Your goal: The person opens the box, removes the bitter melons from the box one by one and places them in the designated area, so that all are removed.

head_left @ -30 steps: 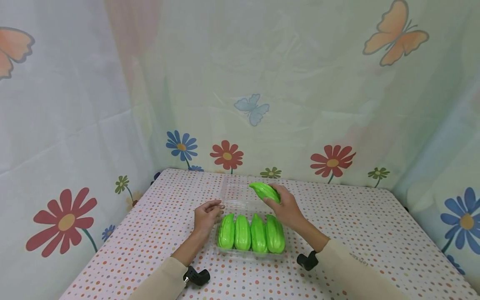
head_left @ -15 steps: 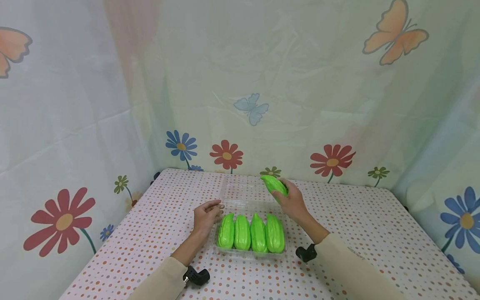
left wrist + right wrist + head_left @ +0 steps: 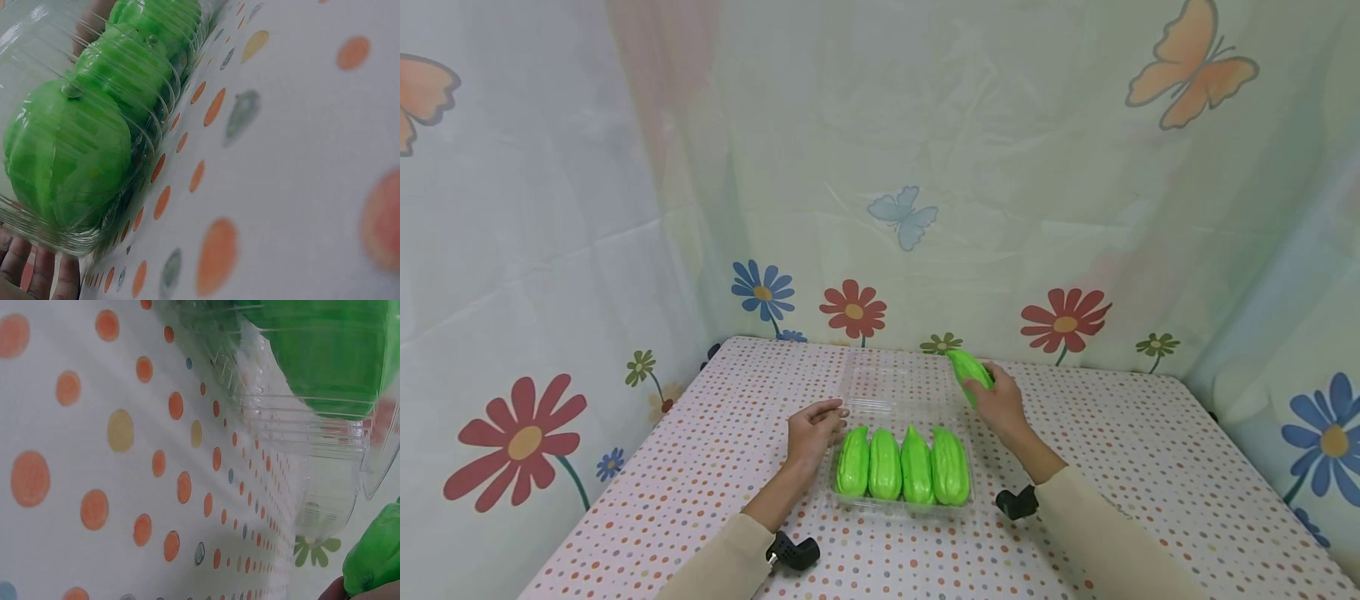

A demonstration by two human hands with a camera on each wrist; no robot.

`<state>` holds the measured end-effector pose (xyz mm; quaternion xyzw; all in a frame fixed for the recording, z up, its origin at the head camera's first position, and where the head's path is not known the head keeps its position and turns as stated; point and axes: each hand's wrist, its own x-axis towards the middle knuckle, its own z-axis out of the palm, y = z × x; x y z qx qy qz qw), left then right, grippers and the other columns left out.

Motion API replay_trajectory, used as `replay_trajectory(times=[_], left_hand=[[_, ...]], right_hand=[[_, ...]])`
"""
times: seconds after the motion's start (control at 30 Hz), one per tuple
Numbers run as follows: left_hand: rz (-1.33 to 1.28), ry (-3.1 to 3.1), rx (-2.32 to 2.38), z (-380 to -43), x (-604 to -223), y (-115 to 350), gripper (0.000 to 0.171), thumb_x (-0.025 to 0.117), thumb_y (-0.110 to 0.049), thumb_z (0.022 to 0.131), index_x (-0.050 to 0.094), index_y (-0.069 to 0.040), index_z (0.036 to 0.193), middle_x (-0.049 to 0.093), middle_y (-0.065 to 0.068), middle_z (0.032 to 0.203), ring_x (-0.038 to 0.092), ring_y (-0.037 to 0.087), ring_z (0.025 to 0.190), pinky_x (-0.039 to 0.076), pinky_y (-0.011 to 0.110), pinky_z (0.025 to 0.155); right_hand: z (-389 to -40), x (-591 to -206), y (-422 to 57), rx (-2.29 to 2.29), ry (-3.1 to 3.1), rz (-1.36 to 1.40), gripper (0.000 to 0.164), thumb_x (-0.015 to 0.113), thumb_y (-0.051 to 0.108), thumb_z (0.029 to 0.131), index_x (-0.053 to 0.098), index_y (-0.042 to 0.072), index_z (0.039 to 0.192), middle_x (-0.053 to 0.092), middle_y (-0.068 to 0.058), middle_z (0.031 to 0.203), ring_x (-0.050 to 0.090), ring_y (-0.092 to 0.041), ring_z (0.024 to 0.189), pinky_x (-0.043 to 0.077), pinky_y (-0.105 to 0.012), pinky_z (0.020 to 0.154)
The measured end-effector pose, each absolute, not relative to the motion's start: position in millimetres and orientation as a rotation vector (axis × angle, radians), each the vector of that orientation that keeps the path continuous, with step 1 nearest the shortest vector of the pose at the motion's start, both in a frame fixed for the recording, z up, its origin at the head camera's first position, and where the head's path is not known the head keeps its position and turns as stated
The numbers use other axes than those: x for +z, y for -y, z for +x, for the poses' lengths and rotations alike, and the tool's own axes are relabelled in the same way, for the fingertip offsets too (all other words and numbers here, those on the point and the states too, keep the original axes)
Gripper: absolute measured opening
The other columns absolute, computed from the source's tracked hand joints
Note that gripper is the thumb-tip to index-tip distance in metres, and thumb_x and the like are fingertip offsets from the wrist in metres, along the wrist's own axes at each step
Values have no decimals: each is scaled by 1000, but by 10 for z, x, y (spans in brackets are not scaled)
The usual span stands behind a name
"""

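A clear plastic clamshell box [image 3: 902, 506] lies on the table with its lid [image 3: 880, 375] folded back. Several bright green ridged gourds [image 3: 886, 467] lie side by side in it, stems pointing away from me. My right hand [image 3: 1000, 406] grips another green gourd [image 3: 968, 371] above the table, right of the lid, thumb on the near side and tip pointing up and left. That gourd [image 3: 378, 550] shows at the lower right of the right wrist view. My left hand [image 3: 811, 429] rests at the box's left corner, its fingers [image 3: 42, 275] fairly straight beside the wall.
A dotted cloth [image 3: 1120, 450] covers the table around the box. A printed fabric backdrop [image 3: 970, 275] with flowers and butterflies stands at the table's far edge and both sides. Each wrist wears a black camera mount [image 3: 793, 552].
My right hand has carried the held gourd to the right, from over the lid to beside its right edge. The left hand and the box have stayed in place.
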<state>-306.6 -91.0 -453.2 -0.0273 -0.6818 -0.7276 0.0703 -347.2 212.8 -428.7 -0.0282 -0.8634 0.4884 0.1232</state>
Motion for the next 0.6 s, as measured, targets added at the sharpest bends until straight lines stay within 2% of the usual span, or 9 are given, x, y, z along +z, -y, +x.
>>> replay_trajectory(times=[0.07,0.23,0.3,0.47,0.6], left_hand=[[-66,2061,-2191,-3114,-4575,913,31,58,0,95,65,9,124,69,29,116,71,14,89,61,48,90],[-47,2067,-2174,-3268,-4751,923,32,59,-2,96,64,9,126,69,28,115,71,34,101,62,46,87],[-49,2058,-2172,-3302,-4797,925,32,60,-4,97,64,8,127,70,26,115,70,38,105,63,43,85],[-52,2030,-2193,-3314,-4826,928,34,63,-6,96,64,8,127,72,23,113,70,36,104,64,34,79],[-57,2023,-2193,-3299,-4814,931,34,63,-7,96,65,8,126,72,21,111,71,36,104,64,31,77]], right_hand=[[-3471,-4289,-2135,1425,2535,-110,60,53,26,103,36,-6,150,50,-29,139,51,-40,120,49,-52,100],[-3470,-4302,-2143,1446,2553,-161,63,50,26,104,30,-9,153,44,-32,144,47,-43,127,46,-55,106],[-3470,-4307,-2145,1459,2549,-185,64,50,26,104,29,-9,153,42,-32,145,46,-43,129,45,-56,108],[-3474,-4330,-2155,1465,2538,-245,64,49,27,105,28,-9,153,43,-32,145,45,-45,133,44,-56,111],[-3486,-4362,-2162,1431,2535,-290,64,51,28,104,32,-12,150,45,-34,143,47,-45,131,46,-55,108]])
